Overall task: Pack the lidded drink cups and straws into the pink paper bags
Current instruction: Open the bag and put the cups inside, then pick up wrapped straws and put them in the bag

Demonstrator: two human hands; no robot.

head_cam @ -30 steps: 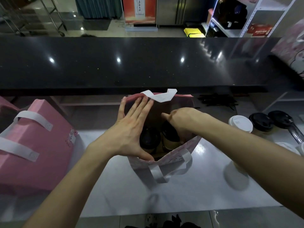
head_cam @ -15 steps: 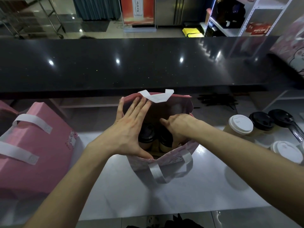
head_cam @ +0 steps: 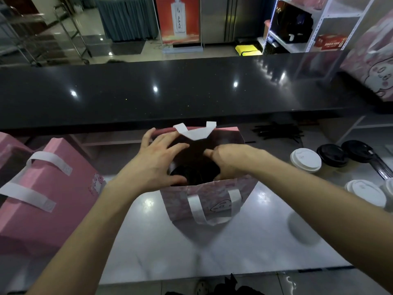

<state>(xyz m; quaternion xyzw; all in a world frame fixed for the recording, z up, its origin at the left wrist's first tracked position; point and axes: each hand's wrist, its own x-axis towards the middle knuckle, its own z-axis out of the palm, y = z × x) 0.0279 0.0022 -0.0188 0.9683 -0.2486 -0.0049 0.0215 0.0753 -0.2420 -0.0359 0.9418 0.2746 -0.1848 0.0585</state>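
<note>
A pink paper bag (head_cam: 212, 199) with white handles stands open on the white worktop (head_cam: 234, 248). My left hand (head_cam: 157, 165) lies spread over the bag's left side, thumb at the near rim and fingertips at the far rim. My right hand (head_cam: 228, 160) reaches down into the bag's mouth, its fingers curled round a dark-lidded cup (head_cam: 191, 174) and mostly hidden by the front wall. More lidded cups stand to the right: one white-lidded (head_cam: 306, 159), two black-lidded (head_cam: 331, 155). Black straws (head_cam: 276, 133) lie behind them.
Two more pink bags (head_cam: 42, 188) lie at the left. A raised black counter (head_cam: 191, 92) runs across behind the worktop, with another pink bag (head_cam: 370, 60) on its right end. Another white lid (head_cam: 364, 192) sits at the right edge.
My right hand has sunk lower into the bag with the cup. The left fingers have spread wider across the opening. The cups inside show less.
</note>
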